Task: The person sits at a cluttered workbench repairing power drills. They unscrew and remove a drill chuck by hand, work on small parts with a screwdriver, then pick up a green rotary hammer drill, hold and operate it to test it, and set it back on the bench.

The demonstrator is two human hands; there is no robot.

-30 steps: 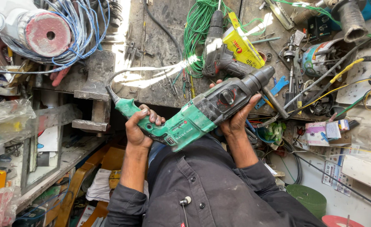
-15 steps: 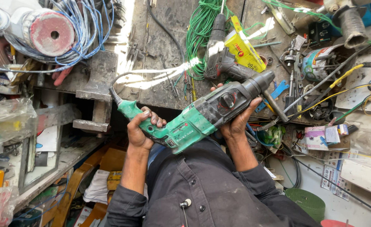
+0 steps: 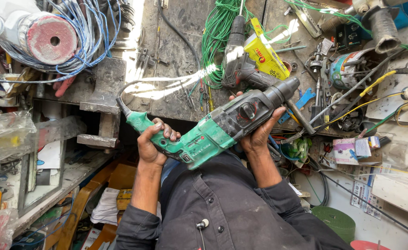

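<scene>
A green and black rotary hammer drill [image 3: 213, 132] is held up in front of my chest, tilted with its black nose toward the upper right. My left hand [image 3: 150, 148] is wrapped round its green rear handle, where the cord [image 3: 120, 105] comes out. My right hand [image 3: 259, 134] cups the dark front housing from below, thumb near the round mode knob [image 3: 247, 110]. My dark buttoned shirt [image 3: 222, 208] fills the bottom of the view.
Beyond the drill lies a cluttered workbench [image 3: 176, 28] with a green wire coil [image 3: 215, 37], another power tool with a yellow part [image 3: 255, 55], blue wires round a red-faced spool [image 3: 51, 39] and loose tools at right. A shelf with plastic bags [image 3: 14, 134] stands left.
Almost nothing differs: both hands keep the same hold on the drill, and the view has only shifted slightly.
</scene>
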